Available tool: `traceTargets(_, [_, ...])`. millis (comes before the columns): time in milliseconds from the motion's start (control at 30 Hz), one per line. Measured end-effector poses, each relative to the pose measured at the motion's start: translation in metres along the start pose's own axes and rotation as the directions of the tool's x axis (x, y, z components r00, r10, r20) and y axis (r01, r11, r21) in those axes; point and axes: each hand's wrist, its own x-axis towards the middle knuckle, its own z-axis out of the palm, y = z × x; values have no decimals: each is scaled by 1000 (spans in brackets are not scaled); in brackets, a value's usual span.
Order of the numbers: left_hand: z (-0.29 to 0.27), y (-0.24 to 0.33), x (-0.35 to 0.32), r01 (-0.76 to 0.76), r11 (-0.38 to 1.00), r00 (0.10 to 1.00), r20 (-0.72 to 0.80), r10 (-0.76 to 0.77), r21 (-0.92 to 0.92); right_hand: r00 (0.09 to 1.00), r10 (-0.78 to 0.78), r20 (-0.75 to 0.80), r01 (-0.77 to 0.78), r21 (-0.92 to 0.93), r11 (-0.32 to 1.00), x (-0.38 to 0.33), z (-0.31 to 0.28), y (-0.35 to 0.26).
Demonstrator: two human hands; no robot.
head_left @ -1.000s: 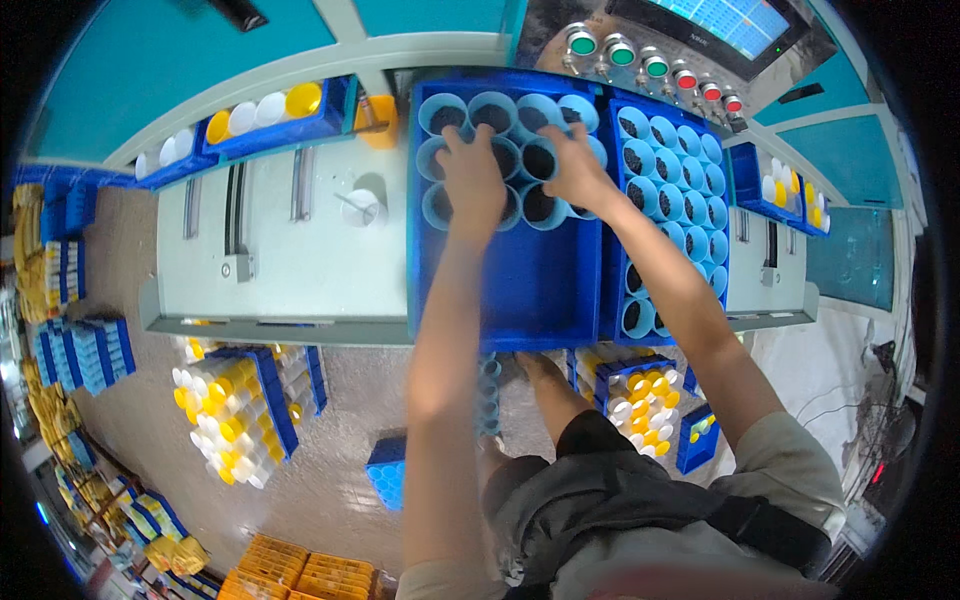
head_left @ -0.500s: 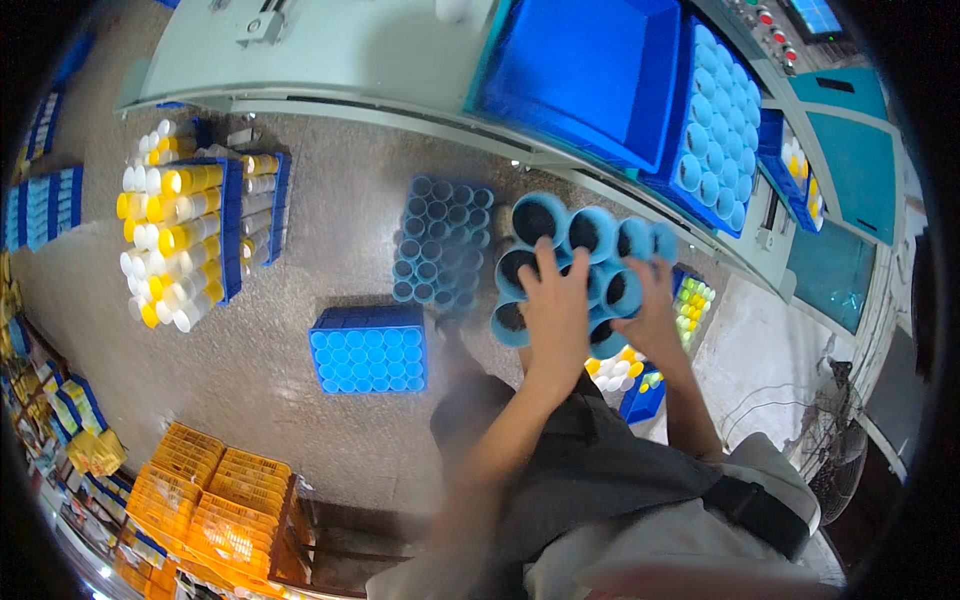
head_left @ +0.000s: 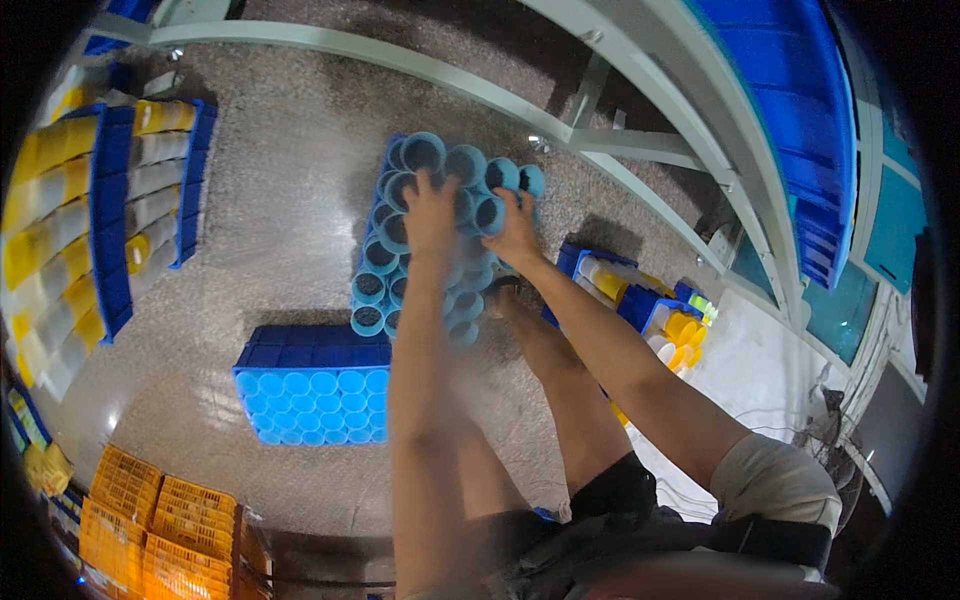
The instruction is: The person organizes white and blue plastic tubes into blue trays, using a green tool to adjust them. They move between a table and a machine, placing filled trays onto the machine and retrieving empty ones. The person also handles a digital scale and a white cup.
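Observation:
My left hand [head_left: 432, 215] and my right hand [head_left: 515, 238] clasp a cluster of light-blue cylindrical cups [head_left: 422, 152] with dark insides. Left fingers hook over rims near the cluster's middle, while the right ones press in from its right side. The cluster is low over a group of similar light-blue cups [head_left: 368, 288] in a blue crate [head_left: 359, 258] on the floor. Whether the held cups touch those below is hidden. Left of my forearms, another blue crate [head_left: 315, 347] has bright-blue round cup ends [head_left: 310, 408] facing up toward me.
Crates of yellow and white cylinders [head_left: 55, 240] stand at the left. Orange baskets [head_left: 190, 545] are stacked at lower left. A pale machine frame [head_left: 430, 72] arches across the top and right, with blue bins [head_left: 790, 90]. Yellow cups [head_left: 685, 335] lie beyond my right arm.
Both hands have moved down and left with the cluster of cups, from beside the machine to over the crate on the floor. My body leans further forward, and the view has shifted.

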Motion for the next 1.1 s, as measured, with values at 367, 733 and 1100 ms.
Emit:
traceTargets(367, [57, -54, 25, -21, 995, 979, 204, 1, 95, 987, -48, 151, 76, -186, 980, 29, 24, 34])
traceTargets(733, [-74, 156, -50, 49, 939, 959, 280, 51, -340, 999, -15, 52, 3, 218, 976, -131, -169, -2])
traceTargets(1100, [-200, 599, 11, -642, 682, 757, -150, 635, -352, 714, -131, -688, 77, -110, 991, -188, -616, 73])
